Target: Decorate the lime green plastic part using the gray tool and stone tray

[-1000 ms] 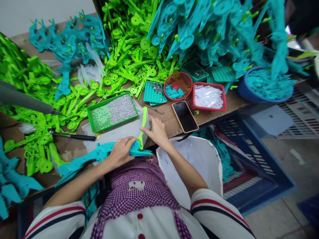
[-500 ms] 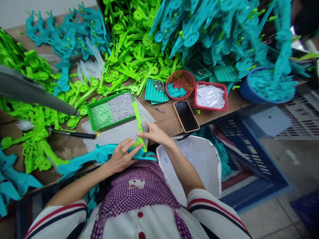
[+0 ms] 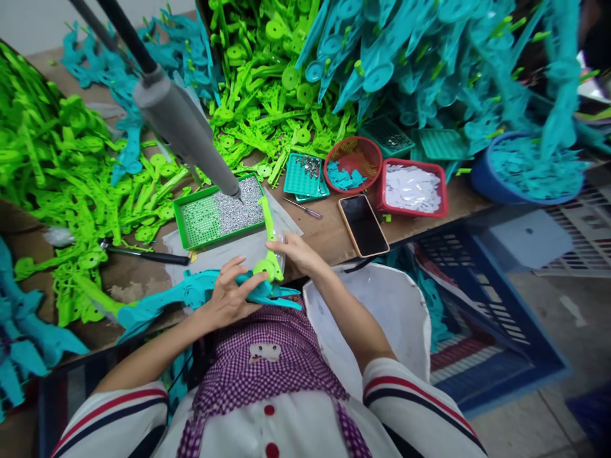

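Note:
My left hand (image 3: 233,291) grips a long turquoise plastic part (image 3: 184,291) at the table's front edge, close to the checked apron. My right hand (image 3: 300,253) pinches a slim lime-green plastic part (image 3: 270,222) whose round end lies over the turquoise one. Something translucent shows beside the green part at the right fingers; what it is, I cannot tell. A grey hanging electric screwdriver (image 3: 184,130) slants down on a black cord, its tip over a green tray (image 3: 196,245) of small silvery screws (image 3: 236,207). Neither hand touches the screwdriver.
Piles of green parts (image 3: 243,105) and turquoise parts (image 3: 396,51) fill the back. To the right are a phone (image 3: 363,226), a small screwdriver (image 3: 305,208), a red basket (image 3: 353,143), a red tray (image 3: 446,191) and a blue basin (image 3: 482,172). A hammer (image 3: 147,254) lies left.
The hanging electric screwdriver has swung rightward over the screw tray. My left fingers have lifted off the green part's round end, which now shows fully. The whole view has shifted slightly.

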Demonstrator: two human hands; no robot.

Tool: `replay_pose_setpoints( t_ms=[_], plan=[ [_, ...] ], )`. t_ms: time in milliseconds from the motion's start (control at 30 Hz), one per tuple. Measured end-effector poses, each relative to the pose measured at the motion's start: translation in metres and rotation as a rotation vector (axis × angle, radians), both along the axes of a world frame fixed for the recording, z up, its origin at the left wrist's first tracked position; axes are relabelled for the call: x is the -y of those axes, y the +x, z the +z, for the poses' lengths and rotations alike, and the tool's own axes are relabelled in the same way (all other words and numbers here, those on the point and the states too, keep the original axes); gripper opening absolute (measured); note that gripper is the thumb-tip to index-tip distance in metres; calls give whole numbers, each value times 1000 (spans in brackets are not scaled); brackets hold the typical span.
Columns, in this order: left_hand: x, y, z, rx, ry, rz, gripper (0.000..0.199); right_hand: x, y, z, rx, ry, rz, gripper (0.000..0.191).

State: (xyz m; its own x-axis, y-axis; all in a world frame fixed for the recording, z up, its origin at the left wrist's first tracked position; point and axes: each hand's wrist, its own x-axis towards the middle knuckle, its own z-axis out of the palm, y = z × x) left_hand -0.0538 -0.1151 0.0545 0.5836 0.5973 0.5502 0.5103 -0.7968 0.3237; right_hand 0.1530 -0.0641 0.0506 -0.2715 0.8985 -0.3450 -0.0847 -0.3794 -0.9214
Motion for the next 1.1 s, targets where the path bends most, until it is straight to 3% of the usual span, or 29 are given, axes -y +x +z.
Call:
replay_pose_setpoints(
  t_ms=[200, 367, 467, 667, 867, 1000, 1100],
  plan=[
    [-2, -2, -1, -7, -17, 69, 56, 17, 5, -16, 79, 14, -179, 39],
    [-7, -2, -3, -14, -63, 57, 59, 21, 9, -2, 303, 140, -147, 41],
    [-8, -2, -2, 41, -71, 6, 58, 13, 6, 6, 319, 193, -119, 38],
    [-1, -4, 0, -40, -44, -30, 55, -10, -8, 5, 8, 204, -103, 36],
    [-7, 3, -18, -194, -18, -81, 64, -26, -13, 1, 299, 330, -46, 41],
    [-15, 5, -28, -215, -54, -101, 69, -40, -17, -10, 339, 330, 11, 47],
    [-25, -2, -24, -71, -203, 30, 70, -47, -19, -13, 321, 339, 10, 47]
  ],
)
